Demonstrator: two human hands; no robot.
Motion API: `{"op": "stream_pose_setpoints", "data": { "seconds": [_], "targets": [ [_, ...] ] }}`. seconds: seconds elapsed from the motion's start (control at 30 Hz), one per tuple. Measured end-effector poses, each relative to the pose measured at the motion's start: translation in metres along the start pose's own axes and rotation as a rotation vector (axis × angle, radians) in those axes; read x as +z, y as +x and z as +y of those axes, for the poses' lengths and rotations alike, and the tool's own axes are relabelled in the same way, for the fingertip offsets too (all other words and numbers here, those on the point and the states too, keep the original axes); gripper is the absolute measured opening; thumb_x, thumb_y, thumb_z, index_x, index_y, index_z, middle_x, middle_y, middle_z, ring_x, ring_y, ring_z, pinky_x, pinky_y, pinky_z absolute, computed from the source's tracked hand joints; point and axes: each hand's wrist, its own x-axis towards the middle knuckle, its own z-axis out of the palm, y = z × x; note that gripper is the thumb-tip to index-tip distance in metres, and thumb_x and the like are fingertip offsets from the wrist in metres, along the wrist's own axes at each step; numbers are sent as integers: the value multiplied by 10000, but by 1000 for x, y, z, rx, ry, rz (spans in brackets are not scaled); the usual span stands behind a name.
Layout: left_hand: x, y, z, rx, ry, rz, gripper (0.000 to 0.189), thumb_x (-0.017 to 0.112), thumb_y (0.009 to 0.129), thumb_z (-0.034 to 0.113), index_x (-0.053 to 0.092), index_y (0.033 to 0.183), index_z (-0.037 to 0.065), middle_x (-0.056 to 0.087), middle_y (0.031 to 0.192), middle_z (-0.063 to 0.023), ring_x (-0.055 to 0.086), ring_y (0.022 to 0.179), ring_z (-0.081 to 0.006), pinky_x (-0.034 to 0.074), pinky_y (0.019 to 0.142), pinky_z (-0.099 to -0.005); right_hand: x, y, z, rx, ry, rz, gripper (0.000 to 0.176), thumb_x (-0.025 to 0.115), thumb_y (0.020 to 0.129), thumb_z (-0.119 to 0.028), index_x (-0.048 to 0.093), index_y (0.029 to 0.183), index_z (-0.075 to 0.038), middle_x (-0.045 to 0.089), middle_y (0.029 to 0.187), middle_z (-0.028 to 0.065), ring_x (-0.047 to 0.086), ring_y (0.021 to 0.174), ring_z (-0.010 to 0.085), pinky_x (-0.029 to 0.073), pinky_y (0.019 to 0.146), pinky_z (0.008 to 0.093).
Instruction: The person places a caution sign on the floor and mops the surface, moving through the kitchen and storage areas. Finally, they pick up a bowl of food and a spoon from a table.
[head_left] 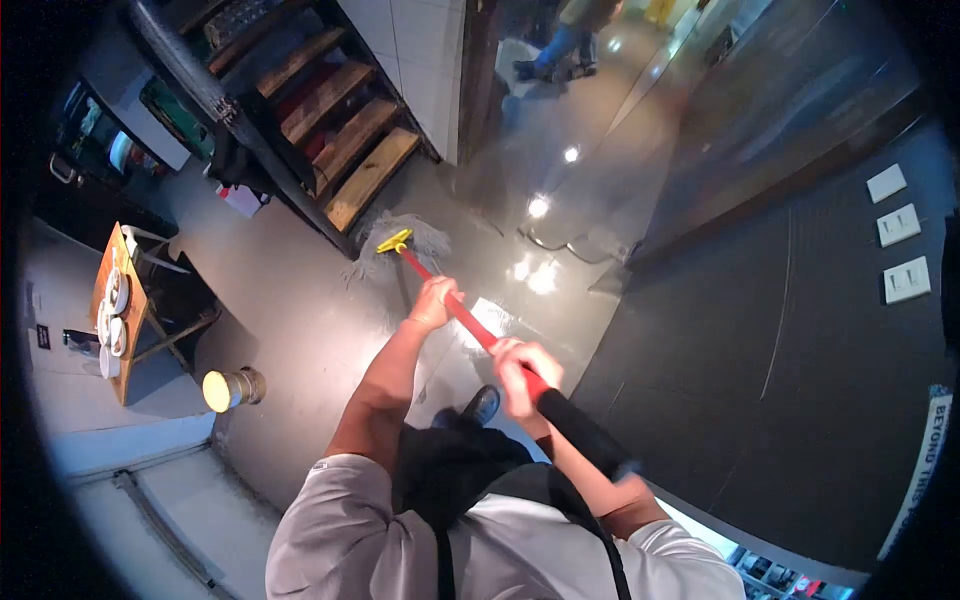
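A mop with a red handle (473, 322) slants across the middle of the view, its black end near my right forearm. My left hand (435, 303) is wrapped round the red part lower down, toward the mop head. Nearer the black grip, my right hand (526, 376) is closed round the handle. The grey string mop head (425, 240) with its yellow clamp (395, 241) lies spread on the floor, just beside the foot of the wooden stairs (375, 180).
A wooden table (128, 310) with bowls stands at the left, near a round yellow-topped stool (232, 390). The dark wall (740, 370) with white switches rises on the right. A person (570, 40) is at the top, behind shiny reflections on the floor (570, 310).
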Motion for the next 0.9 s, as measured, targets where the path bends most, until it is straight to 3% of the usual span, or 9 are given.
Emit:
{"op": "stream_pose_setpoints", "data": {
  "seconds": [0.13, 0.27, 0.33, 0.47, 0.53, 0.57, 0.6, 0.7, 0.9],
  "targets": [
    [-19, -21, -27, -91, 113, 59, 302, 793, 706, 100, 503, 792, 85, 589, 814, -123, 590, 804, -377, 479, 694, -447, 34, -8, 0, 34, -138, -50, 77, 651, 822, -57, 606, 840, 3, 657, 803, 107, 613, 705, 161, 504, 705, 307],
    [-37, -43, 35, -184, -51, 149, 334, 818, 673, 124, 519, 821, 99, 608, 812, -111, 605, 820, -366, 494, 734, -441, 45, -10, -46, 69, 2, -58, 116, 635, 841, -100, 601, 809, 6, 649, 792, 101, 614, 737, 161, 510, 705, 324],
    [-39, -61, 66, -156, -23, 155, 313, 819, 671, 126, 550, 829, 95, 631, 810, -113, 633, 833, -342, 499, 734, -438, 54, 2, -81, -31, 93, -93, 263, 581, 918, -202, 472, 728, -57, 457, 564, 19, 423, 517, 142, 400, 556, 310],
    [-83, -111, 108, -107, -238, -15, 279, 808, 673, 197, 599, 819, 84, 662, 792, -113, 652, 769, -346, 501, 683, -460, 55, 1, -118, -77, 293, -267, 369, 626, 932, -358, 453, 771, -75, 441, 549, -14, 409, 493, 107, 321, 473, 270],
    [-101, -140, 101, -142, -316, -154, 279, 796, 681, 234, 600, 802, 78, 654, 760, -117, 648, 747, -358, 497, 662, -471, 83, -8, -127, -134, 362, -244, 417, 682, 896, -401, 482, 737, -72, 476, 563, -22, 440, 455, 118, 378, 465, 288],
    [-117, -154, 100, -81, -277, -106, 264, 786, 700, 244, 584, 757, 83, 641, 715, -119, 642, 706, -359, 494, 640, -474, 92, -10, -125, -176, 385, -417, 368, 658, 920, -387, 480, 841, -75, 498, 608, -14, 434, 495, 108, 397, 495, 272],
    [-121, -166, 92, -8, -209, 0, 260, 760, 747, 242, 557, 697, 88, 612, 652, -118, 624, 640, -366, 492, 600, -464, 118, -20, -129, -186, 334, -239, 483, 684, 900, -454, 467, 684, -80, 462, 513, -12, 434, 401, 127, 384, 423, 285],
    [-142, -217, 66, 15, -137, 172, 273, 718, 807, 195, 528, 642, 89, 577, 592, -116, 600, 561, -351, 479, 531, -449, 157, -62, -123, -268, 237, -442, 599, 675, 888, -542, 458, 602, -62, 452, 471, 5, 485, 369, 168, 446, 399, 313],
    [-226, -259, 4, -63, 20, 401, 275, 680, 826, 171, 500, 634, 91, 564, 588, -98, 599, 552, -329, 479, 515, -466, 277, -72, -96, -301, 475, -670, 532, 791, 829, -387, 499, 573, -24, 473, 490, 35, 508, 405, 212, 484, 449, 351]
  ]
}}
